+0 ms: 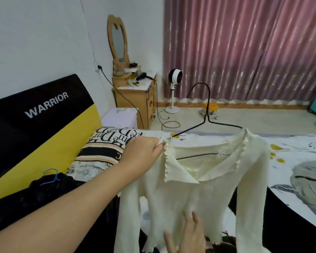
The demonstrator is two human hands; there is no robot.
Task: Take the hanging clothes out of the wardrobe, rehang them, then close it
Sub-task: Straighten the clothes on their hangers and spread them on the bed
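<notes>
Currently, item: cream sweater [199, 179], being rehung on black hanger [206, 123] above the bed [299, 152]. Collar being pinched by left hand [144, 154]; right hand [188, 236] fingers relaxed, being pressed on hem. Next: left shoulder being seated over hanger arm.

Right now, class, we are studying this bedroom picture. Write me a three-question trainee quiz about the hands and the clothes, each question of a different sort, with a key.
1. True or false: the cream top sits on a black wire hanger.
2. Which hand pinches the top's collar edge? A) left hand B) right hand
3. Fill in: a blue hanger lies on the ___ garment by the headboard.

Key: 1 true; 2 A; 3 black.
</notes>
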